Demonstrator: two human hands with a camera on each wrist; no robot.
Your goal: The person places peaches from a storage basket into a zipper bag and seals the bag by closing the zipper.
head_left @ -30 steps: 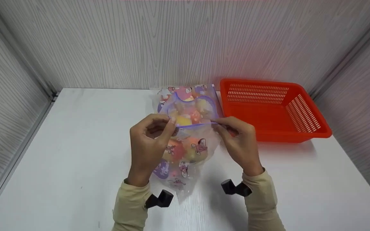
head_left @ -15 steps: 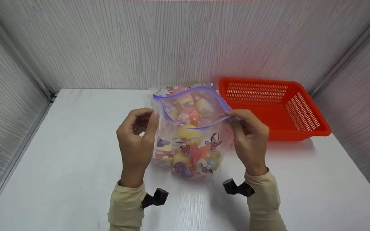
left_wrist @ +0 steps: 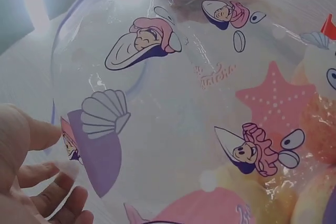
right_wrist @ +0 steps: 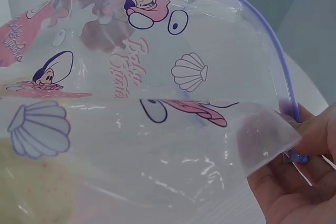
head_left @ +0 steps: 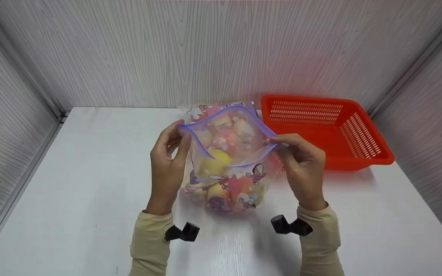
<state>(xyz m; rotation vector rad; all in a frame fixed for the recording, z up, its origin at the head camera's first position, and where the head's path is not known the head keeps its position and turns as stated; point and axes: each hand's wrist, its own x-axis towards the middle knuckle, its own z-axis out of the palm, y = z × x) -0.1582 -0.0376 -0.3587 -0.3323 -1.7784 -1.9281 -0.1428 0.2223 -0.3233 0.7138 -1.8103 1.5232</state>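
A clear zip bag (head_left: 240,172) printed with pink and purple cartoon sea figures stands in the middle of the table, its purple-edged mouth spread wide. Round yellow and reddish fruit-like things (head_left: 218,192) fill its lower part; their exact kind is unclear through the plastic. My left hand (head_left: 167,165) pinches the mouth's left corner between thumb and fingers. At the opposite corner, my right hand (head_left: 303,168) pinches the rim, and the right wrist view shows its thumb on the purple zip (right_wrist: 286,72). Printed plastic hides part of the contents in both wrist views.
Behind the held bag lies another printed bag (head_left: 202,111), mostly covered by it. A red plastic basket (head_left: 301,140) with slotted sides stands to the right, close to my right hand. White panels (head_left: 167,50) enclose the white table (head_left: 90,172) at the back and sides.
The bag's mouth has gone from nearly flat to wide apart. My right hand has moved right with its corner. My left hand drew away from the rim, then took hold of the left corner.
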